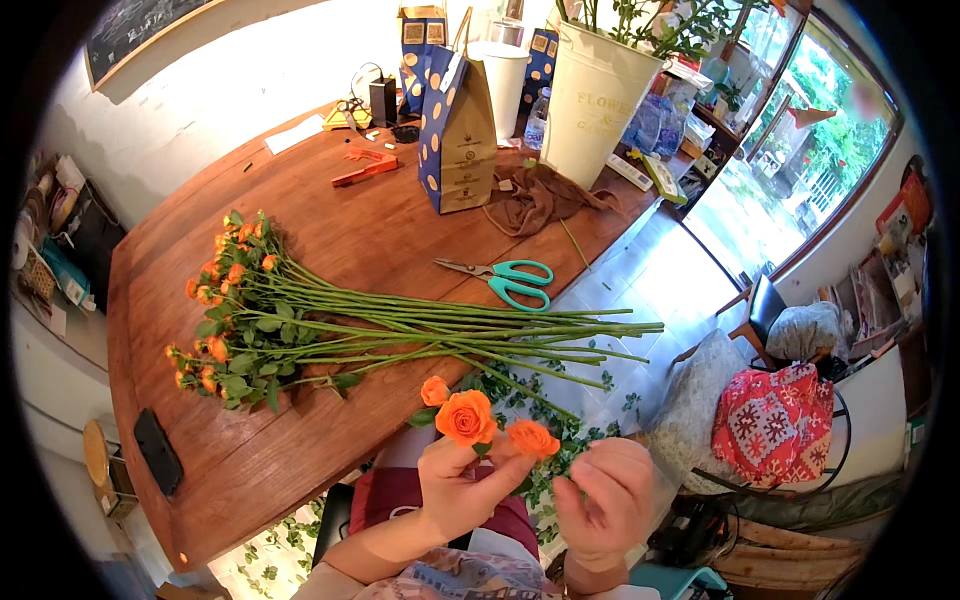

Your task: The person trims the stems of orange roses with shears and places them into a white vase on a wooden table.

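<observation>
My left hand (pixel 468 487) is closed around the stems of a few orange roses (pixel 466 417) just below their blooms, over the table's near edge. Close by on the right, my right hand (pixel 606 502) has its fingers curled in toward the thumb; what they hold, if anything, is hidden. Across the table lies a big bunch of orange roses (pixel 235 268), blooms to the left, with long green stems (pixel 440 322) reaching past the right edge. Teal-handled scissors (pixel 500 280) rest just beyond the stems, blades partly apart.
Behind stand a blue-and-brown paper bag (pixel 462 140), a white cup (pixel 502 85) and a cream bucket (pixel 597 100) of greenery. A red tool (pixel 364 167), a brown cloth (pixel 545 198) and a black phone (pixel 158 452) lie on the wooden table (pixel 330 230). Cut leaves (pixel 275 555) litter the floor.
</observation>
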Demonstrator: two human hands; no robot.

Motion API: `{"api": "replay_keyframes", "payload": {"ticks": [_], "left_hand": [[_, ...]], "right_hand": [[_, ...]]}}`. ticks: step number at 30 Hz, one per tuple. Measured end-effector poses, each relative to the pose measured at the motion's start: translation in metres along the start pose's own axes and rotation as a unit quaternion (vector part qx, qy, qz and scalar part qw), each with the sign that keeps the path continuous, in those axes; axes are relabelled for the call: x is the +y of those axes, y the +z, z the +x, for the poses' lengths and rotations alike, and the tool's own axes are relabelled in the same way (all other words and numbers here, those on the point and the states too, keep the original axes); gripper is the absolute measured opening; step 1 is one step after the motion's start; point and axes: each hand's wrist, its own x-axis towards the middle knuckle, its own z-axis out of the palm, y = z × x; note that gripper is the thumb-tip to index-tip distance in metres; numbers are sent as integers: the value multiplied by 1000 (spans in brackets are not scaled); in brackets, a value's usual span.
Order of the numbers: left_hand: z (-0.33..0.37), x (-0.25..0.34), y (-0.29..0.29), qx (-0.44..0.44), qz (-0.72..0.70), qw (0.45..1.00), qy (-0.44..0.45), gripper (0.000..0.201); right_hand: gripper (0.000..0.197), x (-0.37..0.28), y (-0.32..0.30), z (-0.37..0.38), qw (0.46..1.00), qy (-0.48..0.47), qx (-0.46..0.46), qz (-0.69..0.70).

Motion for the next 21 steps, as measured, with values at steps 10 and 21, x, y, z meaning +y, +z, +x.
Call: {"api": "replay_keyframes", "payload": {"ticks": [10,21], "left_hand": [[3,3,-2,44,40,997,59,21],[8,9,4,7,-47,994,99,19]], "right_hand": [[24,-6,20,10,998,38,-5,42],[23,28,17,-10,956,110,63,263]]}}
